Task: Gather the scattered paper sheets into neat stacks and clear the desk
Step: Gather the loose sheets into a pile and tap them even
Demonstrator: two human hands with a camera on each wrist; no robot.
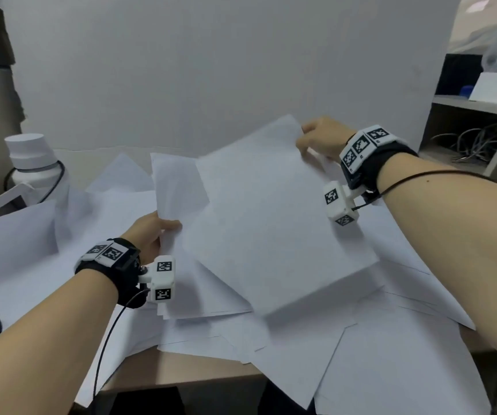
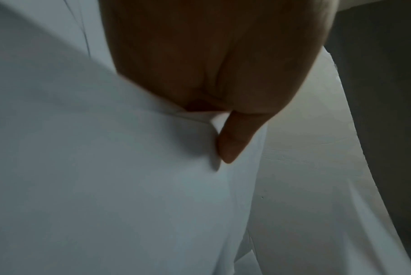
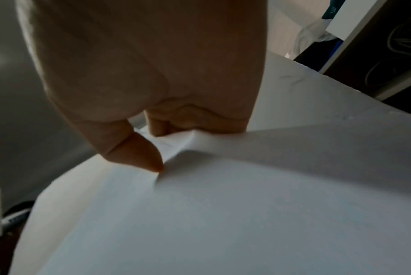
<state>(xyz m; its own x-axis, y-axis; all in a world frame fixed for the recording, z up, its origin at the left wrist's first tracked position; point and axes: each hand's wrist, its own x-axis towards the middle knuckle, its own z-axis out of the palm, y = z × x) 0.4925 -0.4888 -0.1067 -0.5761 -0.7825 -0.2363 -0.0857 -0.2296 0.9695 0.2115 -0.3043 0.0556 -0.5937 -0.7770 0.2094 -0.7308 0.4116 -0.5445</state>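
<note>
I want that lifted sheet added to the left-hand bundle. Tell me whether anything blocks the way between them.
Nothing visible does. The right hand pinches the lifted sheet at its far corner, and it already overlaps the bundle gripped by the left hand.

No readable text, brand or number showed anywhere. The paper sheets (image 1: pixel 271 223) pinched by both hands looked blank on the faces turned to the cameras. The white blocks on the wrist bands (image 1: pixel 361 148), just behind each grip, carried only black-and-white square marker patterns, not letters. The white bottle (image 1: pixel 36 169) bore no legible label.
</note>
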